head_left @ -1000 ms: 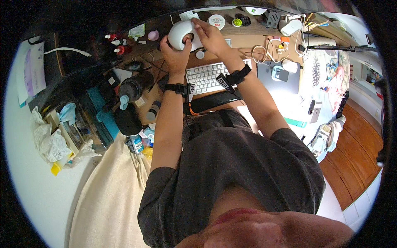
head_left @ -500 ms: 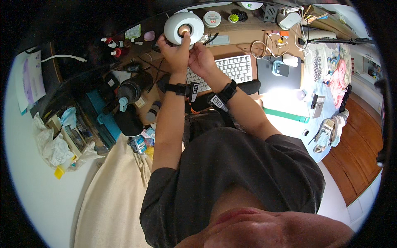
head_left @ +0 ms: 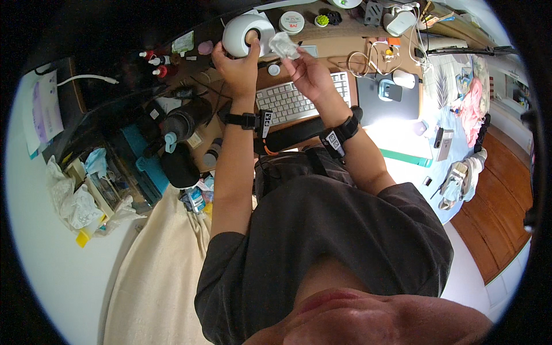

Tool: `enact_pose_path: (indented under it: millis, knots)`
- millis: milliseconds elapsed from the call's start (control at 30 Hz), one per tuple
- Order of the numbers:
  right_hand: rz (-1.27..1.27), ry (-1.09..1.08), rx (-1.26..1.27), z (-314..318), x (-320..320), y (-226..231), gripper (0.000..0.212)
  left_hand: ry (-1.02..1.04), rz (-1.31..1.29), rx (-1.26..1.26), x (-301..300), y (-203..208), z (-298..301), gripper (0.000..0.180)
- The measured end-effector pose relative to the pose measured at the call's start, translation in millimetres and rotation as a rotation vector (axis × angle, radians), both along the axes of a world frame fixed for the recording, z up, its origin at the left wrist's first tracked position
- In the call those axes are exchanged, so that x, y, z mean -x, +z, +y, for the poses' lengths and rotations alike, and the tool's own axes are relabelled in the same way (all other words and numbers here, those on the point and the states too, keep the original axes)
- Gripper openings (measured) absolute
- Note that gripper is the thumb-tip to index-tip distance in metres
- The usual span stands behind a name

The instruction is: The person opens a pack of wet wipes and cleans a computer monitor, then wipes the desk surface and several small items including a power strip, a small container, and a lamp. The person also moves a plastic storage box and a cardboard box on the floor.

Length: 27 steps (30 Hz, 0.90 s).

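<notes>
At the back of the desk, my left hand (head_left: 238,75) is closed around the near side of a white rounded speaker-like device (head_left: 233,35). Its thumb lies by the dark-ringed opening in the device's front, which has a copper-toned middle. To the right, my right hand (head_left: 313,77) pinches a crumpled whitish piece, like tissue or thin wrap (head_left: 283,46), just beside the device. A small round white cap-like piece (head_left: 273,69) lies below, near the top edge of the white keyboard (head_left: 279,100).
A white round tub (head_left: 291,23) and a small green plant (head_left: 322,20) stand along the back. Right of the keyboard are a dark pad (head_left: 374,109), a white mouse (head_left: 403,79) and loose cables. A dark bottle (head_left: 187,121) lies at left.
My right hand has moved right, away from the device, with the whitish piece now plainly visible in its fingers. The device has shifted slightly left, and the small cap-like piece has come into view.
</notes>
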State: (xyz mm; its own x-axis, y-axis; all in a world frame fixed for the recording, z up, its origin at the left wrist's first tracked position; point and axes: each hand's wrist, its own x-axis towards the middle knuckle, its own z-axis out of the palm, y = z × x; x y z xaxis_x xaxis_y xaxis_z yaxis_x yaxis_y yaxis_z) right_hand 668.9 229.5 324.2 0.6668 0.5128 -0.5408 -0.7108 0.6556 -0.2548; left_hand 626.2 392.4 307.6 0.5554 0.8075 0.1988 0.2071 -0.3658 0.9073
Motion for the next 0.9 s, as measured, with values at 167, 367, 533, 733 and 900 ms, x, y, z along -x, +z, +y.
enact_pose_path:
  millis: [167,367,533,733,900]
  knots:
    - [-0.528,-0.177,0.477,10.8,-25.2,1.2,0.033,-0.016,0.122,-0.018,-1.1,-2.7,-6.3,0.079]
    - [-1.565,0.016,1.119,59.1,-62.9,-1.7,0.033,-0.013,0.077,-0.026,-0.9,-24.4,-3.7,0.087]
    - [-2.059,0.254,1.298,95.7,-63.9,1.5,0.031,-0.258,-0.080,0.014,8.5,-45.7,13.8,0.111]
    - [-2.308,0.437,1.121,107.9,-69.7,18.0,0.034,-0.269,-0.204,0.248,20.6,-51.7,14.8,0.114]
    - [-2.485,0.642,1.081,114.7,-70.6,25.4,0.037,-0.211,-0.192,0.169,17.9,-47.3,9.9,0.122]
